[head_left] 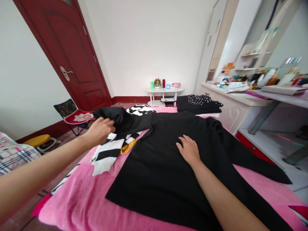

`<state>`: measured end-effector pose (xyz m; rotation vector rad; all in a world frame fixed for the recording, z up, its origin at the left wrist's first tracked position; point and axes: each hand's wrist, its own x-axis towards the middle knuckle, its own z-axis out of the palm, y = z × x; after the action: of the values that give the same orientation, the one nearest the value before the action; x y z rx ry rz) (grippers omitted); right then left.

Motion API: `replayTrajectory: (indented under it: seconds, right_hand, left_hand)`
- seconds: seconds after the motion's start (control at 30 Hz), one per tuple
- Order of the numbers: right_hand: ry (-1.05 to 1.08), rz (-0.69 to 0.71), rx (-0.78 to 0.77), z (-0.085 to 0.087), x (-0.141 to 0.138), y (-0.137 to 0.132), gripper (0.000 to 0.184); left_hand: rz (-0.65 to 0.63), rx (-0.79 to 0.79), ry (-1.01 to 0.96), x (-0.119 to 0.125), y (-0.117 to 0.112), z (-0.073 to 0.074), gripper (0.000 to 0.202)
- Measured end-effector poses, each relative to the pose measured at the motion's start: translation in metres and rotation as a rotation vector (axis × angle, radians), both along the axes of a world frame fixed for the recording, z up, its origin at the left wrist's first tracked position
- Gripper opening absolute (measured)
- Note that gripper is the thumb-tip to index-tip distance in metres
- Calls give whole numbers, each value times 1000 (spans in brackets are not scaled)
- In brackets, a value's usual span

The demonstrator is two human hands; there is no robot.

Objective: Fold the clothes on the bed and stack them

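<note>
A black long-sleeved top (158,166) lies spread flat on a pink blanket (89,192). My left hand (99,131) is closed on the end of the top's left sleeve (115,116), lifted over a black-and-white striped garment (113,149). My right hand (189,149) rests flat on the chest of the black top, fingers together and stretched out, holding nothing. The top's right sleeve (252,157) stretches out toward the right edge of the blanket.
A folded black garment with white dots (198,103) lies at the far end. Beyond it stands a small white table (163,90) with small items. A red door (72,51) and folding chair (72,114) stand left, a cluttered white desk (243,96) right.
</note>
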<state>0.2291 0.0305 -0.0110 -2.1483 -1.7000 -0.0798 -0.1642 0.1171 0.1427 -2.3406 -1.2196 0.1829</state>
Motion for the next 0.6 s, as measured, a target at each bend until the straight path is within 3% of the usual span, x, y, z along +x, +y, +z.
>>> replayTrajectory:
  seconds: [0.07,0.13,0.27,0.33,0.43,0.6]
  right_hand:
    - [-1,2,3,0,0,1,44]
    - [-6,4,5,0,0,2,44]
    - [-16,-4,-8,0,-1,3,43]
    - [-17,-5,-9,1,-1,3,43]
    - [-17,-5,-3,1,-1,3,43]
    - [-18,-5,18,1,-1,4,42]
  left_hand:
    - [214,-177,34,-5,2,-25,16]
    - [346,-236,-32,-3,10,-35,18]
    - [292,-62,-289,25,43,-27,28]
    - [237,-50,-425,48,65,-26,33]
    - [237,-112,-549,84,99,-39,47]
    - [478,-397,-637,124,153,-65,73]
